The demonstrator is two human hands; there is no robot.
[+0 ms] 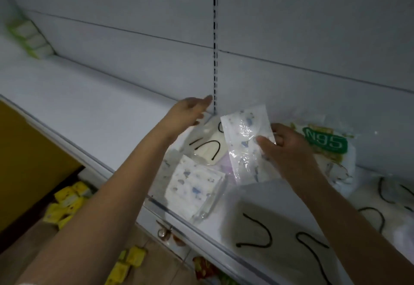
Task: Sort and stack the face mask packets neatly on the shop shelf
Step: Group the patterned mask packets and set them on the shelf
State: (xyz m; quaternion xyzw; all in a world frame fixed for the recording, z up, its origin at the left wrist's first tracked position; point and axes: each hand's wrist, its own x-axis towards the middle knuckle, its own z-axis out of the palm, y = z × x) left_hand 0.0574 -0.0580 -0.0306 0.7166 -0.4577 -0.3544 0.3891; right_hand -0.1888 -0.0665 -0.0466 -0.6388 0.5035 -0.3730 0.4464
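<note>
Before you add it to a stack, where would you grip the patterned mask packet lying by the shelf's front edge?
Probably pinch the patterned packet at its near end, coming from the front: it lies flat, reaching the shelf edge, unobstructed there.

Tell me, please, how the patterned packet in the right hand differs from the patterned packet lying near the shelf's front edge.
The held packet is lifted and upright, pinched by the right hand; the lying packet rests flat on the shelf, untouched. The held one looks like a single thin packet; the lying one looks thicker. Both are clear wrappers showing white masks with blue prints.
</note>
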